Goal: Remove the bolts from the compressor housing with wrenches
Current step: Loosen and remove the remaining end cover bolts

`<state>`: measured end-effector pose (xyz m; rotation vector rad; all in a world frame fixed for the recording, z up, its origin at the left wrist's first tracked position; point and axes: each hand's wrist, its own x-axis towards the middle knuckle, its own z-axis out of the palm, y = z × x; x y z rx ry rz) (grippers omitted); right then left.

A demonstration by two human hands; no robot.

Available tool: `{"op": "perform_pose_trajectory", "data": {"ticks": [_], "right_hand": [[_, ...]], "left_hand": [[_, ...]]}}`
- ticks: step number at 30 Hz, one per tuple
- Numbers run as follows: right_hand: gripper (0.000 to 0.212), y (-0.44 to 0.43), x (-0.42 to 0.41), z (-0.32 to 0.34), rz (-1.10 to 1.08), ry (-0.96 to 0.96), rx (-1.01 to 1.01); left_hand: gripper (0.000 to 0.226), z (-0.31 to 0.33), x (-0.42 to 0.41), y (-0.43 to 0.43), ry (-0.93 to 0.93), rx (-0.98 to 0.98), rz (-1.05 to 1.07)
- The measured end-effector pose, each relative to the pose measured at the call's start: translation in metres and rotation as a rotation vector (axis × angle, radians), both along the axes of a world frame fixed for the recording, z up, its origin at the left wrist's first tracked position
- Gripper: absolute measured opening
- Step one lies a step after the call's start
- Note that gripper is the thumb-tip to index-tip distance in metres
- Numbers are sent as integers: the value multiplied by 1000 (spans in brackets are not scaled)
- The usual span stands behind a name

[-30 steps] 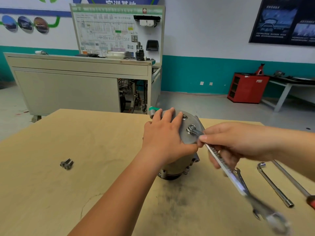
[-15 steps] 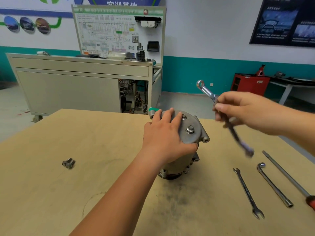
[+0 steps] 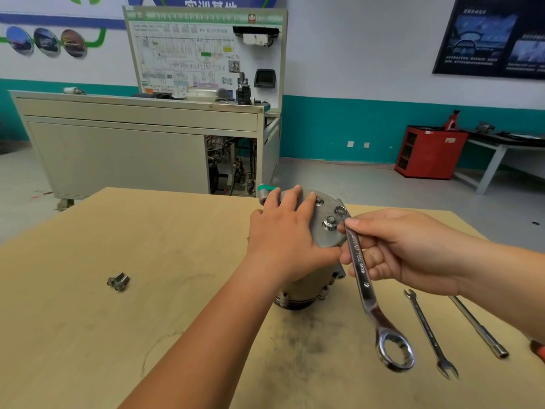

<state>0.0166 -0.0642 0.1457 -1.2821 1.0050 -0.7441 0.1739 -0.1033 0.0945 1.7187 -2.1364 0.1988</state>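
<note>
The compressor housing (image 3: 326,242) stood upright near the middle of the wooden table (image 3: 88,335), and the left hand (image 3: 283,231) lay flat on its top plate, fingers straight and slightly spread, pressing down to steady it. The right hand (image 3: 398,249) held a combination wrench (image 3: 361,273) with its fingers curled round the shank and the thumb laid along it close to the small ring end. A second before, that ring had sat on the front bolt (image 3: 329,223). Half a second before, the wrench had been swung up, well clear of the housing. Now it was back down, its small ring at the housing's right rim, just beyond the front bolt, which stood uncovered. Whether the ring was seated on a head there could not be told. This looked like a reset or a move to the next fastener, with a fresh turn probably to follow. A further bolt (image 3: 318,200) showed at the far side of the plate. Two loose bolts (image 3: 118,281) lay well to the left of the housing, so part of the work was likely done. A slimmer wrench (image 3: 427,332) and a socket rod (image 3: 477,329) lay to its right.
</note>
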Motion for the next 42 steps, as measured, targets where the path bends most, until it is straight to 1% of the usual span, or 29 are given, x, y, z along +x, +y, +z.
{"op": "perform_pose_trajectory", "data": {"ticks": [4,8,11,12,13,15,16,18,19,20,22,24,25,28,29,32,34,36,40,42], "right_hand": [[22,2,2,-2,47,27,5],[20,-1,2,-5,71,44,36],[23,-5,-2,-5,160,145,45],[24,-8,-6,-1,206,230,38],[26,-13,-11,6,262,359,11],[33,-25,-24,26,351,677,-81],[37,-31,-29,37,354,824,-141],[40,-47,-34,54,302,1089,-334],[41,-54,-34,59,279,1183,-459],[40,-61,-33,61,264,1225,-564],[33,-73,-33,61,264,1199,-668],[26,-74,-37,61,239,1104,-670],[25,-72,-41,62,212,1007,-634],[24,-58,-46,62,73,563,-433],[24,-50,-43,58,52,448,-371],[37,-21,-26,36,87,257,-188],[40,-4,-13,21,104,126,-47],[37,4,-3,12,112,36,40],[18,5,6,2,72,-44,112],[18,4,7,1,47,-62,133]], "left_hand": [[104,2,-2,0,-17,13,-13],[94,1,-1,-2,-52,6,-34],[99,0,-1,-1,-10,-3,-15],[100,0,-1,-1,4,-11,-12],[99,-1,0,-1,10,-22,-11],[96,-3,3,-2,8,-31,-19],[94,-4,4,-3,7,-26,-25],[93,-3,5,-3,6,-17,-34],[93,-3,4,-3,7,-13,-38],[93,-3,3,-4,8,-11,-41],[93,-3,4,-4,14,-17,-40],[93,-5,6,-4,18,-16,-33],[94,-5,8,-4,18,-14,-29],[95,-4,9,-4,18,-15,-29],[95,-4,9,-5,17,-15,-28],[101,-4,8,-3,10,-27,-17],[109,-2,6,-1,16,-34,-11],[111,1,5,-1,8,-4,-17],[101,1,5,-3,-30,30,-19],[96,0,6,-3,-49,32,-25]]}}
